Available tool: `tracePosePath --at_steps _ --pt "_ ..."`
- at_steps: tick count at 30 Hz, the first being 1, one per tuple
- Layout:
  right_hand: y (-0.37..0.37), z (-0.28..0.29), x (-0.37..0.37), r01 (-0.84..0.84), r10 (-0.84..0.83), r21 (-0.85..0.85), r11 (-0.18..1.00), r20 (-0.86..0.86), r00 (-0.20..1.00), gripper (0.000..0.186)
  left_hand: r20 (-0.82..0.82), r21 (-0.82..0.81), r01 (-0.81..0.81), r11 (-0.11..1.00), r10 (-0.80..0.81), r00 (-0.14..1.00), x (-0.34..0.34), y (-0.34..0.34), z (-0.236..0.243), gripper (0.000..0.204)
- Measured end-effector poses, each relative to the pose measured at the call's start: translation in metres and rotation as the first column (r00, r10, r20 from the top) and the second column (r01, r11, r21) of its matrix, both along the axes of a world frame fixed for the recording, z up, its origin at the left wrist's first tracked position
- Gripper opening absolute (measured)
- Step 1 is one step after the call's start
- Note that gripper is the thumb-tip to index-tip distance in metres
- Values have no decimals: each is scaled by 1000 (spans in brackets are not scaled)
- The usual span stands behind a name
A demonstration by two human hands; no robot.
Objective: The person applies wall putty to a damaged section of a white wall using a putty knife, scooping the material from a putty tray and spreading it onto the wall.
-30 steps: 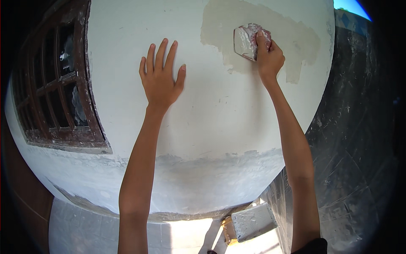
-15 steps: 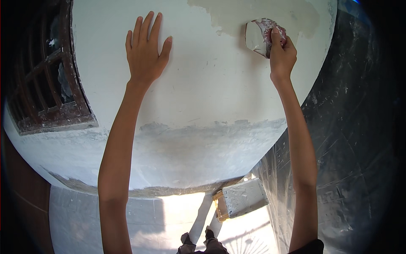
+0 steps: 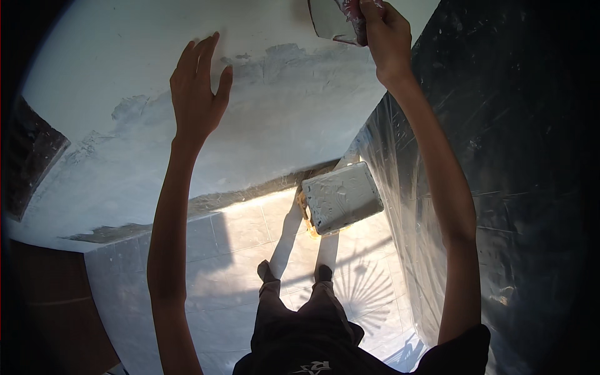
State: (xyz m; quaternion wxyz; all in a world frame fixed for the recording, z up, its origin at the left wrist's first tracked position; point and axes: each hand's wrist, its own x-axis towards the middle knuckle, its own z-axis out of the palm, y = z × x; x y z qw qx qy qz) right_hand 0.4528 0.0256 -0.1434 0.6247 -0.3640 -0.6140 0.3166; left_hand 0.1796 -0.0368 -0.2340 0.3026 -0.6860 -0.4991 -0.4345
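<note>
My right hand (image 3: 389, 47) is closed around the reddish, putty-smeared grip of a wide putty knife (image 3: 331, 20) at the upper edge. Its pale flat blade points left, in front of the white wall (image 3: 262, 119); whether it touches the plaster I cannot tell. Part of the tool is cut off by the top of the view. To the left, my left hand (image 3: 199, 87) is held up by the wall with fingers stretched and thumb apart, holding nothing. Contact between its fingertips and the wall is unclear.
Below, a rectangular tray of grey-white putty (image 3: 340, 197) rests on a wooden stand (image 3: 306, 215) by the wall's foot. Dark plastic sheeting (image 3: 525, 200) hangs along the right. A brown window frame (image 3: 40, 153) shows at far left. My feet stand on the sunlit tiled floor (image 3: 250, 228).
The view has tipped downward, so more floor and my legs show. In the picture, the right hand and putty knife sit higher and further left. The left hand's fingers are less spread.
</note>
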Motion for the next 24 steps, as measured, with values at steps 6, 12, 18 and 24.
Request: tracePosePath --at_steps 6,12,18,24 --pt "-1 -95 74 -82 90 -125 989 60 994 28 63 -123 21 992 -13 998 84 -10 -85 54" --pt "0 -225 146 -14 65 -173 985 297 953 30 181 -357 57 932 9 983 152 -34 -194 55" --pt "-44 -338 175 165 15 -282 945 541 841 33 272 -606 148 782 29 962 191 -64 -316 60" --pt "-72 -462 203 200 21 -272 941 637 770 22 382 -802 272 531 107 918 228 -102 -431 74"
